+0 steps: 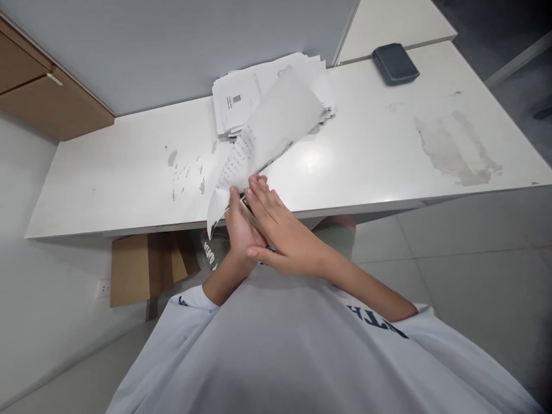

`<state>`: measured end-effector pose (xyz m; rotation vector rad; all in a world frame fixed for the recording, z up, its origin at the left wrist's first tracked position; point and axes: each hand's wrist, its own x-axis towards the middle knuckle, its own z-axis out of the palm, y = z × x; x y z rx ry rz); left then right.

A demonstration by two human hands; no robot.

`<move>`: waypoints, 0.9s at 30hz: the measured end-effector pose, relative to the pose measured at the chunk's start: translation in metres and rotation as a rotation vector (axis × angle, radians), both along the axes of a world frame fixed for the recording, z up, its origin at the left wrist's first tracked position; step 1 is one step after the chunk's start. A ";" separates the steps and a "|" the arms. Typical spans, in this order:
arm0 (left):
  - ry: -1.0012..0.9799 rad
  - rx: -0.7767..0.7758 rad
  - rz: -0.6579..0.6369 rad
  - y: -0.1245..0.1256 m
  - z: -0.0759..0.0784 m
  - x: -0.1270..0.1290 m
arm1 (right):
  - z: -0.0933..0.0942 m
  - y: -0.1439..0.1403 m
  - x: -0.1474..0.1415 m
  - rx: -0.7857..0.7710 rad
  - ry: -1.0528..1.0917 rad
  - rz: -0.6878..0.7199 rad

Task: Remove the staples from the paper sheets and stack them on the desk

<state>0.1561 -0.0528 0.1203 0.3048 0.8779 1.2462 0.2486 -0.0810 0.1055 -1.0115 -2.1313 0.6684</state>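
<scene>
My left hand (242,227) is wrapped around a narrow object (246,208) with a beige edge. Most of that object is hidden, so I cannot tell its kind. Over it lies my right hand (280,227), fingers straight and together, so the object is squeezed between both palms. A white paper sheet (287,115) with rows of small print near one end runs from the hands across the table; its near corner is folded and hangs past the front edge. Beneath its far part lies a stack of printed papers (235,106).
The white table (366,161) has peeled, stained patches. A dark rectangular device (395,64) lies at the back right. A grey panel (194,46) rises behind the table, with brown boxes (56,100) at the far left. Below stands a cardboard box (135,267).
</scene>
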 end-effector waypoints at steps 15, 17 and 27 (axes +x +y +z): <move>0.135 0.005 0.026 0.026 0.001 -0.018 | 0.011 -0.011 0.005 -0.096 0.045 0.115; 0.136 -0.023 0.110 0.036 0.003 -0.025 | 0.007 -0.024 0.022 -0.138 0.106 0.171; 0.147 -0.032 -0.040 0.040 -0.005 -0.037 | -0.022 -0.040 0.053 -0.430 0.696 -0.244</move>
